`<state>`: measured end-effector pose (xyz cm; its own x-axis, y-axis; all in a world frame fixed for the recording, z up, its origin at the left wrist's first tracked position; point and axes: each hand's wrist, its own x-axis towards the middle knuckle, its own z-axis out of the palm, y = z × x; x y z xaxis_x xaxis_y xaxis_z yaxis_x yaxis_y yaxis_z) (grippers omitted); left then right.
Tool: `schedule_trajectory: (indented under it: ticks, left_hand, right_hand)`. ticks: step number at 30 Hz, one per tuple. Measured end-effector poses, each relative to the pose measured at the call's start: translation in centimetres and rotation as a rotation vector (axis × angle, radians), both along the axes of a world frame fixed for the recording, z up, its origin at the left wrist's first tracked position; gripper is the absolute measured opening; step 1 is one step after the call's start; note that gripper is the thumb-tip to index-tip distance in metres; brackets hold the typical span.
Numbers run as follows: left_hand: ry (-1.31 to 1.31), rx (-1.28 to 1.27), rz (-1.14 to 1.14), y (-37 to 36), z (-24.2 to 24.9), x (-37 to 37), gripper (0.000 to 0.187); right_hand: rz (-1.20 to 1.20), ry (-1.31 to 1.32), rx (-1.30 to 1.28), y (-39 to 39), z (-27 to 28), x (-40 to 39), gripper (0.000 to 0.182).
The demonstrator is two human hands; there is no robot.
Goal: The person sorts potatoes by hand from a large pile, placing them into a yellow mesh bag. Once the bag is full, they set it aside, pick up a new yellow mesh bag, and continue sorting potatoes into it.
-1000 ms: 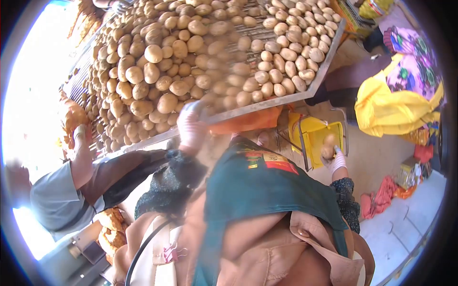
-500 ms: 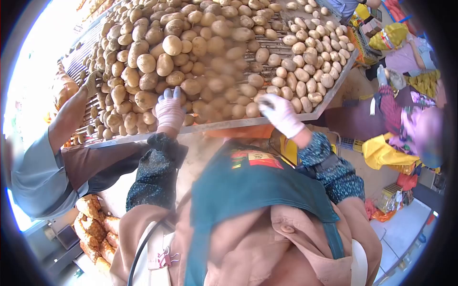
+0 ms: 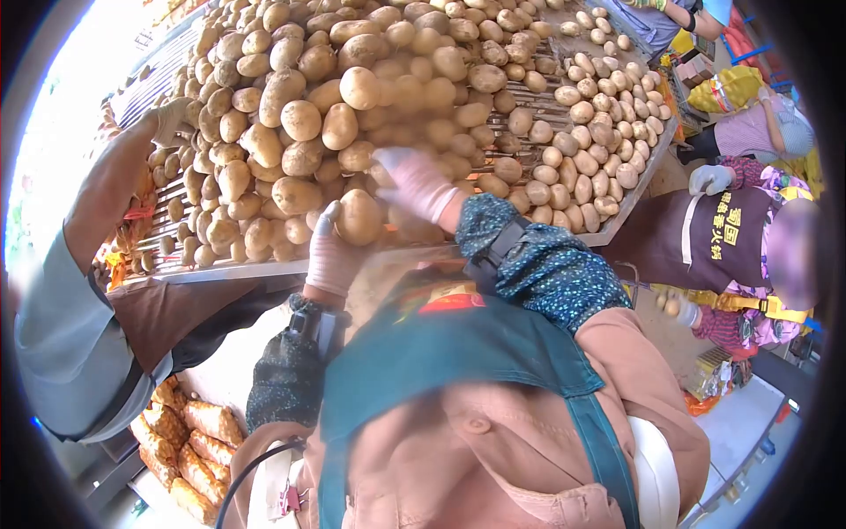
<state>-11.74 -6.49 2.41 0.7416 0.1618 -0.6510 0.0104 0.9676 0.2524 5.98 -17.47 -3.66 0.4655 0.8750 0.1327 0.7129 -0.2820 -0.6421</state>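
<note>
Many brown potatoes [image 3: 301,121] are heaped on a slatted metal sorting table in front of me. My left hand [image 3: 333,260], in a pale glove, is at the table's near edge with its fingers round a large potato [image 3: 359,217]. Just to the right, my gloved right hand [image 3: 417,182] reaches left over the heap, fingers extended and apart near the potatoes. A blurred patch of the picture partly hides what lies beneath its fingertips.
Smaller potatoes [image 3: 585,163] lie spread on the table's right side, inside a metal rim [image 3: 630,207]. At left, another person's gloved hand [image 3: 172,123] touches the heap. Filled net sacks [image 3: 198,450] lie below left. A co-worker in a dark apron [image 3: 696,234] stands at right.
My right hand has moved left from the smaller potatoes to the large heap. My left hand has shifted slightly down and right and now has a potato. The view has shifted a little.
</note>
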Motion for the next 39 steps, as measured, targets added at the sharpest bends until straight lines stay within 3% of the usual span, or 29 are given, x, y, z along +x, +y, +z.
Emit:
schedule_trajectory:
  ticks: [5,8,10,12,14,15,16,19,21,23,26,27,29,30,31,33,34,36,39]
  left_hand:
    - [0.000,-0.148,0.010,0.9,-3.5,0.3,0.055]
    - [0.079,0.033,-0.031,0.4,-2.1,1.4,0.054]
    - [0.101,0.066,-0.063,-0.2,-1.2,2.4,0.055]
    - [0.096,0.197,-0.110,-1.4,0.7,3.4,0.056]
    - [0.073,0.229,-0.219,-1.4,0.5,4.4,0.058]
    - [0.079,0.222,-0.256,-1.6,0.3,5.1,0.058]
    - [0.085,0.216,-0.294,-1.8,0.2,5.8,0.059]
    - [0.099,0.247,-0.325,-3.6,0.8,7.7,0.057]
    - [0.009,0.335,-0.371,-4.0,1.4,8.0,0.055]
    - [-0.107,0.681,-0.548,-3.9,0.0,8.1,0.050]
    - [-0.228,1.006,-0.673,-3.8,-1.4,8.3,0.045]
    - [-0.216,1.116,-0.734,-2.9,-1.2,8.2,0.043]
    - [-0.153,1.665,-0.726,-2.3,2.0,8.3,0.037]
    - [-0.087,2.097,-0.626,-2.2,4.9,8.2,0.034]
    - [-0.032,2.349,-0.352,-1.5,4.9,8.6,0.035]
    - [0.194,2.554,-0.440,0.3,4.0,8.4,0.053]
    - [0.296,2.648,-0.437,0.6,2.3,8.3,0.059]
    - [0.362,2.649,-0.506,0.7,0.3,8.9,0.062]
    - [0.392,2.595,-0.537,1.0,-1.1,10.3,0.060]
  right_hand:
    - [-0.314,0.264,0.242,-5.4,-0.9,3.7,0.053]
    - [-0.599,0.508,0.264,-9.3,-1.5,6.8,0.042]
    - [-0.664,1.413,0.795,-11.4,-1.5,8.1,0.034]
    - [-0.266,1.758,0.902,-13.1,1.1,7.3,0.024]
    - [-0.220,2.141,0.889,-13.1,4.2,5.5,0.029]
    - [-0.542,2.095,0.803,-12.2,6.9,3.9,0.036]
    - [-0.630,2.133,0.767,-12.0,7.1,3.3,0.041]
    - [-0.549,2.005,0.644,-12.2,5.4,1.9,0.042]
    - [-0.438,1.791,0.367,-12.4,5.3,0.7,0.043]
    - [-0.282,1.744,0.063,-12.5,5.6,0.6,0.057]
    - [-0.346,1.628,0.262,-12.3,8.0,-0.9,0.062]
    - [-0.311,1.749,0.228,-13.0,6.1,-0.5,0.066]
    - [-0.280,1.666,0.284,-13.5,5.9,-0.8,0.065]
    - [-0.266,1.626,0.311,-13.8,5.7,-1.1,0.065]
    - [-0.221,1.756,0.351,-14.6,5.1,-1.1,0.063]
    - [-0.125,2.010,0.431,-16.4,3.6,-1.1,0.059]
    - [-0.225,2.008,0.471,-16.6,3.5,-1.5,0.059]
    - [-0.434,1.988,0.557,-17.2,3.4,-2.0,0.060]
    - [-0.406,1.980,0.563,-18.7,2.5,-2.1,0.064]
